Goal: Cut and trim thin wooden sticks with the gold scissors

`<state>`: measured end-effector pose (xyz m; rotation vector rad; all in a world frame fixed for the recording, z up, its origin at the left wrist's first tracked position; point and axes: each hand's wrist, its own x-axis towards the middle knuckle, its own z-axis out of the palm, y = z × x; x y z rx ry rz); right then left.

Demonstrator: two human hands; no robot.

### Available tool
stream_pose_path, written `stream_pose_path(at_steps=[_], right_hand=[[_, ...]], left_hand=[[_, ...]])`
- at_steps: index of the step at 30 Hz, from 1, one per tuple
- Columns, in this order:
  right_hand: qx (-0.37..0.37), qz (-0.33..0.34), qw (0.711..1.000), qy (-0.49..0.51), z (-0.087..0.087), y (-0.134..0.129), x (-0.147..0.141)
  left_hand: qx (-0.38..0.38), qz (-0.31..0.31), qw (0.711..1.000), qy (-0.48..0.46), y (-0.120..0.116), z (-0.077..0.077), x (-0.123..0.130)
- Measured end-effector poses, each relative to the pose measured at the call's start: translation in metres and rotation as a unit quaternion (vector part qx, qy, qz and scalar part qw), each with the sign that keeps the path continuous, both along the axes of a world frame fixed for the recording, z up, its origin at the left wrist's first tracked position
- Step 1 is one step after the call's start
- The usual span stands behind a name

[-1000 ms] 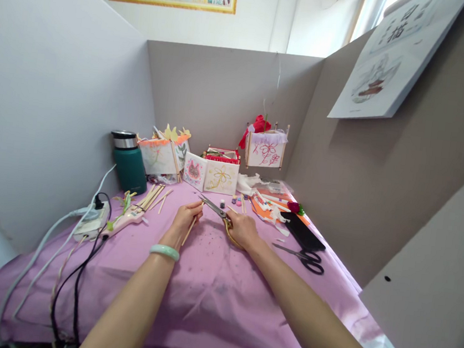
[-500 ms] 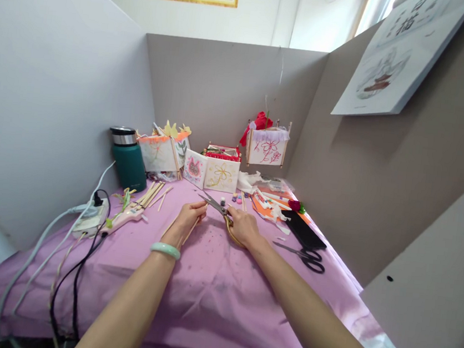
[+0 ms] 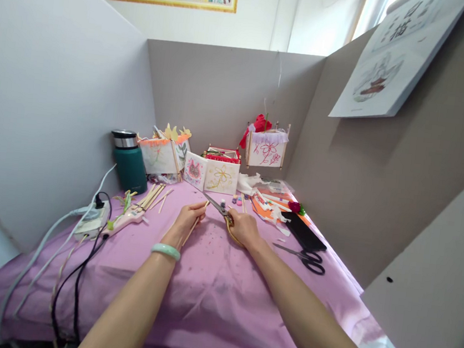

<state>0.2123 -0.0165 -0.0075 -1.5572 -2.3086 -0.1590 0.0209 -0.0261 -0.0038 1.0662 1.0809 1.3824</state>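
My left hand, with a pale green bangle at its wrist, is closed on a thin wooden stick. One end of the stick pokes out above the fingertips, close to the scissor blades. Gold-handled scissors are gripped in my right hand, their blades pointing up and left, nearly together. Fingers cover most of the handles. Both hands are just above the purple cloth.
Black scissors and a black phone lie on the right. At the left are a hot glue gun, loose sticks, a power strip with cords and a green bottle. Decorated paper boxes stand behind.
The scissor blades, parted before, have come closer together. Both hands stay in nearly the same place, and the view has tipped slightly upward.
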Motion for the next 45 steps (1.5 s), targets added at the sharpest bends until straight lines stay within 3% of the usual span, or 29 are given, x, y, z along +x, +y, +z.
stream_pose_path(at_steps=[6,21,28,36,45], right_hand=[[0.012,-0.014,0.999,0.047,-0.002,-0.002,0.0],[0.022,0.007,1.0,0.017,0.001,-0.007,-0.004],[0.011,0.01,1.0,0.015,0.0,-0.004,-0.005],[0.025,0.015,0.999,0.015,-0.003,0.0,-0.005],[0.056,-0.013,0.996,0.068,-0.007,-0.002,0.0]], left_hand=[[-0.014,0.024,1.0,-0.01,0.001,0.003,0.001],[0.024,0.006,0.999,0.033,0.0,0.001,0.0],[0.038,0.013,0.999,-0.006,0.005,-0.006,-0.001],[0.007,0.035,0.999,-0.03,0.003,-0.003,0.0],[-0.001,-0.038,0.995,-0.091,0.006,0.0,-0.004]])
